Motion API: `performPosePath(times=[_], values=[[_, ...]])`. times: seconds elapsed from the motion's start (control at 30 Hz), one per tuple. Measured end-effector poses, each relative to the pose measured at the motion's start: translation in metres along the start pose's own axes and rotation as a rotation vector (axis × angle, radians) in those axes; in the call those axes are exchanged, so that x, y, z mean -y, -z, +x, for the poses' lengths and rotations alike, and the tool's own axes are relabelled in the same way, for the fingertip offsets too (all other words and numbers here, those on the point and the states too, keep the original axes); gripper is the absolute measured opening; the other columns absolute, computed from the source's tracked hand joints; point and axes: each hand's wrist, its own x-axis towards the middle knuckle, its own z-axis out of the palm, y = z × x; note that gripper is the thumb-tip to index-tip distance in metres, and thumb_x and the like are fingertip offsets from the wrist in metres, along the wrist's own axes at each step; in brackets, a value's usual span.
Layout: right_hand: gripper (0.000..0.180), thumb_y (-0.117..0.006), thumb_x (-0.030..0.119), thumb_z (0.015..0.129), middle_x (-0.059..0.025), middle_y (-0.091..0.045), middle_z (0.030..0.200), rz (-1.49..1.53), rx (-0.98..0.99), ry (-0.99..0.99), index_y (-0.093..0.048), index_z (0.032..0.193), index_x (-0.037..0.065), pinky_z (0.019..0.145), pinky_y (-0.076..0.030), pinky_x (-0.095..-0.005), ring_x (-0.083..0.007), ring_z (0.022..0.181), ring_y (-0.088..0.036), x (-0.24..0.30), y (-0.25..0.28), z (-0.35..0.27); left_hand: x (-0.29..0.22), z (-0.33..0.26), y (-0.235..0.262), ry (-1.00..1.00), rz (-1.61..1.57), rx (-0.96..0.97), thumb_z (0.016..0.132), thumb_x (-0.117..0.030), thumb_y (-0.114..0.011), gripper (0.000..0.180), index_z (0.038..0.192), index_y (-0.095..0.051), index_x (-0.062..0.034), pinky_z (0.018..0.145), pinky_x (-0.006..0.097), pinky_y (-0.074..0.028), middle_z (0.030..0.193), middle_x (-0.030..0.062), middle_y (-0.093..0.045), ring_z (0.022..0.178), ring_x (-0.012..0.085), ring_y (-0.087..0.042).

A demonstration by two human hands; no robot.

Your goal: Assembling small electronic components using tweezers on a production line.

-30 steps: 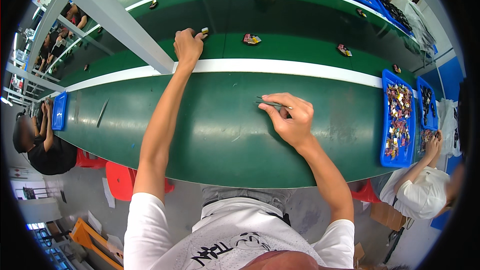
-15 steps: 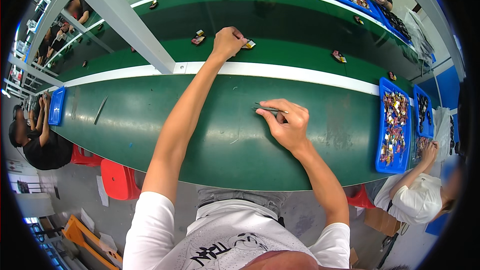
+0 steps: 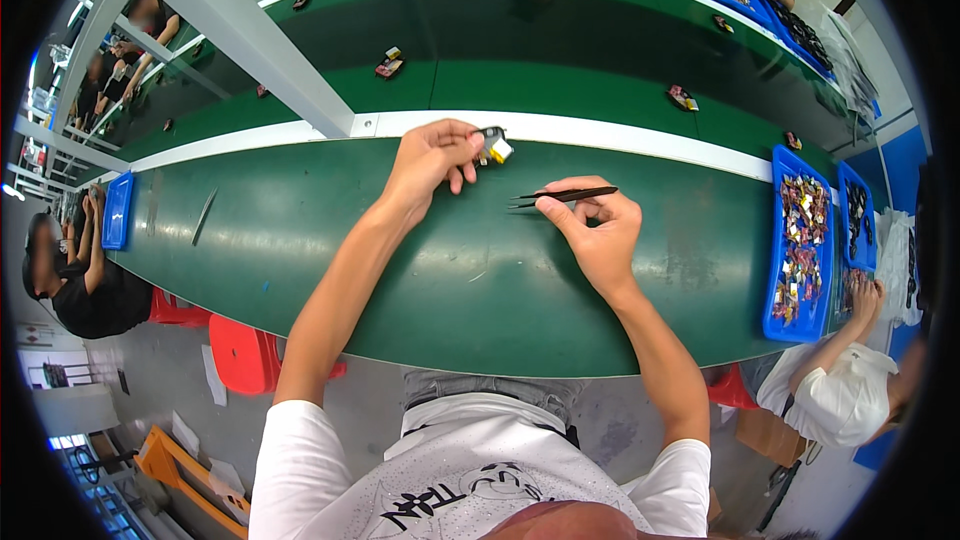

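Pinched in the fingers of my left hand (image 3: 432, 165) is a small black part with a yellow and white piece (image 3: 494, 145), held over the green tabletop (image 3: 420, 270) close to the white rail. My right hand (image 3: 600, 225) grips black tweezers (image 3: 570, 195) between thumb and fingers. Their thin tips point left, slightly apart, with nothing between them. A gap separates the tweezers from the small part. Fingers partly cover the part, so its exact kind is unclear.
Beyond the white rail (image 3: 560, 126), a dark green belt carries similar small assemblies (image 3: 390, 64). A grey post (image 3: 240, 35) rises left of my left hand. Blue trays (image 3: 768, 285) of small parts stand at right. Loose tweezers (image 3: 204, 216) lie at left. Co-workers sit at both ends.
My left hand has picked the small part off the belt and drawn it back over the tabletop. The tweezers in my right hand have turned and now show more fully.
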Motion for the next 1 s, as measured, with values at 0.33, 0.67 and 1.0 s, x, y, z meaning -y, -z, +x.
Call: performPosePath(times=[0.33, 0.67, 1.0], values=[[0.017, -0.083, 0.001, 0.084, 0.0021, -0.064, 0.071, 0.255, 0.129, -0.297, -0.074, 0.098, -0.003, 0.046, -0.028, -0.0183, 0.0011, 0.052, -0.041, 0.014, 0.005, -0.004, 0.011, -0.045, -0.006, 0.084, -0.166, 0.099, 0.094, -0.012, -0.073, 0.016, 0.096, -0.063, -0.0012, 0.054, 0.023, -0.05, 0.093, 0.0107, -0.068, 0.069, 0.0154, -0.07], [0.014, -0.085, 0.001, 0.082, 0.0011, -0.067, 0.071, 0.047, 0.027, -0.088, -0.077, 0.093, -0.001, 0.045, -0.027, -0.019, 0.0009, 0.05, -0.04, 0.008, -0.003, -0.009, 0.016, -0.052, -0.021, 0.024, -0.103, 0.071, 0.096, -0.01, -0.07, 0.017, 0.099, -0.058, 0.0025, 0.042, 0.023, -0.045, 0.083, 0.0129, -0.069, 0.055, 0.0151, -0.067], [0.014, -0.085, 0.003, 0.082, 0.0049, -0.059, 0.06, -0.11, 0.003, -0.007, -0.078, 0.092, -0.001, 0.045, -0.022, -0.0213, 0.0015, 0.047, -0.036, 0.007, -0.002, -0.01, 0.019, -0.06, -0.033, -0.072, 0.023, 0.015, 0.099, -0.004, -0.064, 0.013, 0.102, -0.055, 0.0056, 0.045, 0.026, -0.053, 0.082, 0.0136, -0.068, 0.059, 0.0179, -0.069]])
